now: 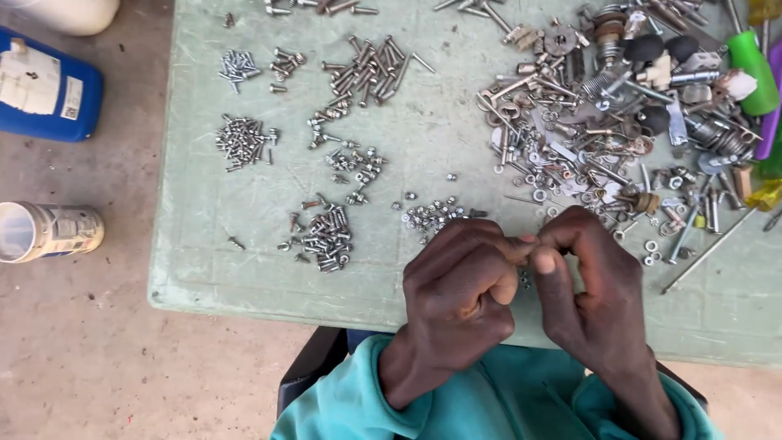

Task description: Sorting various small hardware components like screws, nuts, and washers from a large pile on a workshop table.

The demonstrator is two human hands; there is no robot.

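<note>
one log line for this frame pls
left hand: pinching small part | right hand: fingertips meet left | sorted screw piles | mixed hardware heap

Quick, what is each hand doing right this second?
Left hand: fingers curled, fingertips meeting the right hand's; what it pinches cannot be told.
Right hand: curled likewise, pinching at the same spot; the item is hidden.

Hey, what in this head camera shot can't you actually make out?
- Whatever the left hand and right hand pinch: too small, covered by the fingertips.
- Green-handled tool: cut off by the right edge.
- Blue jug: cut by the left edge.
- Mixed hardware pile: pieces overlap, too tangled to tell apart.
</note>
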